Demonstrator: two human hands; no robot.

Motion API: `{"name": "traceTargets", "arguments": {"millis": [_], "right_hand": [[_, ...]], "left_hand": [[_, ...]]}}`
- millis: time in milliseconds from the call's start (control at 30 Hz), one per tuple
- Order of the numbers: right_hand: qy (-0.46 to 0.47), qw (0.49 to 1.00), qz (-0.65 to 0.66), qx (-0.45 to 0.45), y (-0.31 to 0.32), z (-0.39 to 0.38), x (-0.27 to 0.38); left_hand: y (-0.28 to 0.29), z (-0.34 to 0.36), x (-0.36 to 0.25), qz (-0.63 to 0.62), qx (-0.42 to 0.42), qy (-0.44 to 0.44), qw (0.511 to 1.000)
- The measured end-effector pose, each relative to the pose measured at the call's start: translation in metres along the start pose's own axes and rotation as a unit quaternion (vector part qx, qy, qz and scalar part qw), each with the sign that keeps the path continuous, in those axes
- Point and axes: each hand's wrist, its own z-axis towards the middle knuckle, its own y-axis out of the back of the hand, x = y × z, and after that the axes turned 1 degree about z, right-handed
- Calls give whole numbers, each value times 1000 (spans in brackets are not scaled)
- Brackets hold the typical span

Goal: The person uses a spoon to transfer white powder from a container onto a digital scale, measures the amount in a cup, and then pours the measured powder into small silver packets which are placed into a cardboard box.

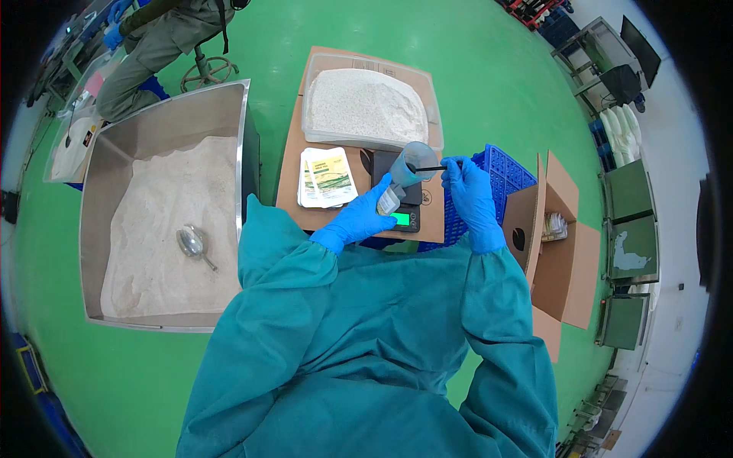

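I see the left hand [359, 219] pinching a labelled packet [389, 201] above the scale [414, 221], the right hand [470, 197] a black handle [434, 168] reaching into a clear cup [411, 159]; yellow-green printed pouches [328, 179] lie left.

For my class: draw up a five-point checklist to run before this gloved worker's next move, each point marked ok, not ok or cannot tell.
1. Gloves on: ok. The left hand and right hand both wear blue gloves.
2. Scale switched on: ok. Its display glows green.
3. Black-handled tool clear of the cup: not ok. The right hand grips the handle, and the far end is inside the cup.
4. Packet open at the top: cannot tell. The left hand holds it, but its mouth is not clear.
5. Cardboard box open: ok. Its flaps are spread.
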Motion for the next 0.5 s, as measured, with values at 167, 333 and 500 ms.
{"name": "traceTargets", "arguments": {"millis": [167,333,500], "right_hand": [[-96,981,167,-21,-2,3,-8],[-135,958,248,-51,6,7,-35],[-184,922,328,-92,23,0,-57]], "left_hand": [[-1,2,3,-1,22,-1,1000],[-5,5,7,-27,16,-48,998],[1,-1,-7,2,2,-15,1000]]}}
